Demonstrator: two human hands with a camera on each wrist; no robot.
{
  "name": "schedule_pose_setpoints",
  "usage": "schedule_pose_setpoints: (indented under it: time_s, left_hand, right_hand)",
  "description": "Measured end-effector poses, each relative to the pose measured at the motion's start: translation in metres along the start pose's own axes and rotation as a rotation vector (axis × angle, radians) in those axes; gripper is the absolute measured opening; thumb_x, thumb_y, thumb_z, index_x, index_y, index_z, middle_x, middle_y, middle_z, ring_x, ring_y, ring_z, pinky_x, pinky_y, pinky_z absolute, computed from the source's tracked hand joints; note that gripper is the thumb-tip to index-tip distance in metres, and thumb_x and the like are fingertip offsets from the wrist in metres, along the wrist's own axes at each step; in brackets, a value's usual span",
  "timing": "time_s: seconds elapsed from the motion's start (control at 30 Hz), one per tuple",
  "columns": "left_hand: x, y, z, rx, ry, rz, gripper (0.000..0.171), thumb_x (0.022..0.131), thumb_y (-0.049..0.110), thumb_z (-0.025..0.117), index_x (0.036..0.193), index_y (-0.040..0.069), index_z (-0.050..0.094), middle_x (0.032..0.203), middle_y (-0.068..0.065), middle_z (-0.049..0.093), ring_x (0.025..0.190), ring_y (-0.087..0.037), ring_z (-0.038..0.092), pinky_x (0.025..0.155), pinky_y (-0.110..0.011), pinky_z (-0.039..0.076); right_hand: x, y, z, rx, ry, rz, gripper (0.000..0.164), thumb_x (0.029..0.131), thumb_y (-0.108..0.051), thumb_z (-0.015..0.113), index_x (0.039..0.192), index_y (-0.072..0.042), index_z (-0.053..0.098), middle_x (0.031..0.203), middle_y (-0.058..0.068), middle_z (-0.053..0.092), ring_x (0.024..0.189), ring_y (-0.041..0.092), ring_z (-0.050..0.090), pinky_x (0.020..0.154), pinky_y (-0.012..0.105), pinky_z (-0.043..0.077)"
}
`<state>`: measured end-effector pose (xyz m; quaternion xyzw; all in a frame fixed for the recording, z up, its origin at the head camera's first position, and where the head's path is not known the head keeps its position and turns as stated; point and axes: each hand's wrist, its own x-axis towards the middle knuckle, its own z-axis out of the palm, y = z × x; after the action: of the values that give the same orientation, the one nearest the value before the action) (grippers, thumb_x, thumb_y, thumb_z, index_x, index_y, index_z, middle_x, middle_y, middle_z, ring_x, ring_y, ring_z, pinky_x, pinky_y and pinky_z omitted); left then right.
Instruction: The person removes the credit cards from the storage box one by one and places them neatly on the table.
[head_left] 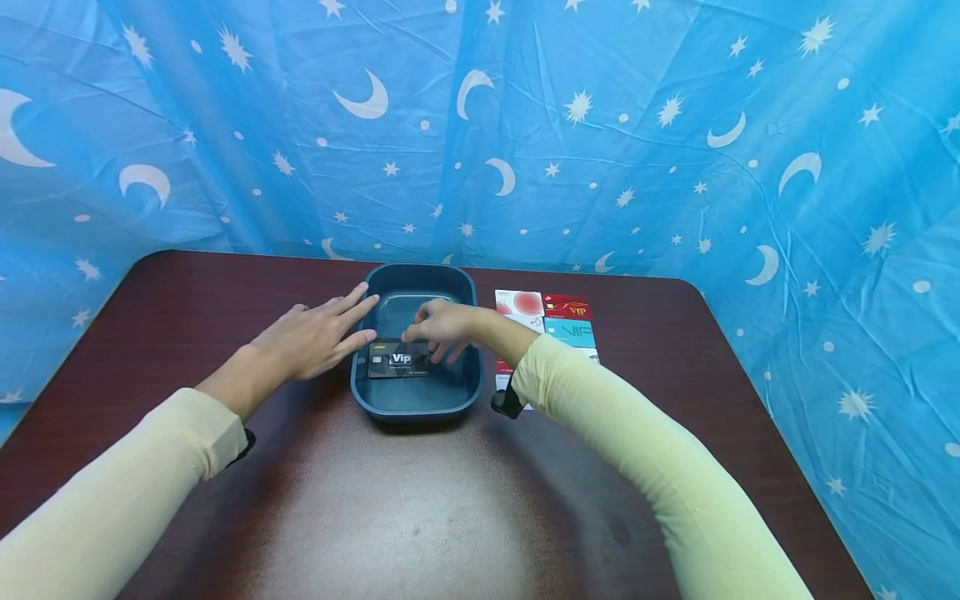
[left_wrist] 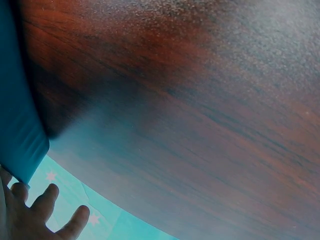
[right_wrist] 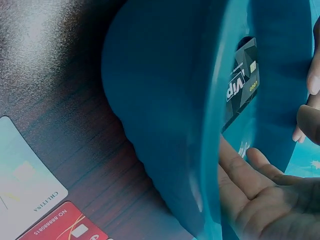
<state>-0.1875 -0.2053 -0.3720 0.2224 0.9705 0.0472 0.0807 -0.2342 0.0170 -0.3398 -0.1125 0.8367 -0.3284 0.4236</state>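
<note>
A black card (head_left: pixel 399 359) marked "Vip" lies inside a dark blue rectangular bin (head_left: pixel 416 413), toward its near left part. My right hand (head_left: pixel 447 324) reaches down into the bin, its fingertips at the card's right end. In the right wrist view, that hand's fingers (right_wrist: pixel 245 175) are extended with the thumb apart, and the bin's rim hides some of the fingertips. The same black card (right_wrist: pixel 243 80) shows there just beyond them. My left hand (head_left: pixel 311 337) has its fingers spread, the tips at the bin's left rim; several of its fingers (left_wrist: pixel 45 202) show in the left wrist view.
Right of the bin several cards lie in two columns, among them a red VIP card (head_left: pixel 567 307), a teal card (head_left: pixel 570 332) and a white card with a red circle (head_left: pixel 519 302). My right forearm covers some. A blue curtain (head_left: pixel 525 125) hangs behind the brown table (head_left: pixel 420 517).
</note>
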Motion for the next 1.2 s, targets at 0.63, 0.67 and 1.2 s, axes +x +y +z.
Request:
schedule_pose_setpoints:
  time_s: [0.63,0.67,1.2]
  left_hand:
    - [-0.0001,0.0005,-0.0007,-0.003,0.003,0.008,0.067,0.105,0.045,0.043,0.158,0.009,0.024,0.163,-0.022,0.017,0.14,-0.045,0.036,0.102,-0.072,0.033]
    - [-0.0002,0.0005,-0.0006,-0.002,0.003,0.008,0.067,0.105,0.045,0.043,0.158,0.009,0.024,0.163,-0.022,0.017,0.14,-0.045,0.036,0.102,-0.073,0.033]
    - [-0.0001,0.0,0.0001,-0.003,0.007,0.012,0.067,0.105,0.045,0.042,0.158,0.008,0.024,0.163,-0.023,0.017,0.14,-0.045,0.036,0.101,-0.072,0.034]
  right_hand:
    - [-0.004,-0.0027,-0.0037,0.024,0.071,0.001,0.044,0.101,-0.031,0.058,0.134,-0.003,0.047,0.123,0.02,0.056,0.107,0.035,0.068,0.089,0.049,0.056]
    - [-0.0045,-0.0033,-0.0036,0.02,0.078,-0.007,0.043,0.101,-0.031,0.058,0.132,-0.003,0.048,0.123,0.02,0.055,0.107,0.035,0.067,0.088,0.05,0.056]
    - [-0.0032,-0.0087,0.0061,-0.018,0.203,-0.07,0.042,0.097,-0.01,0.065,0.135,0.001,0.051,0.114,0.013,0.059,0.095,0.029,0.068,0.078,0.035,0.06]
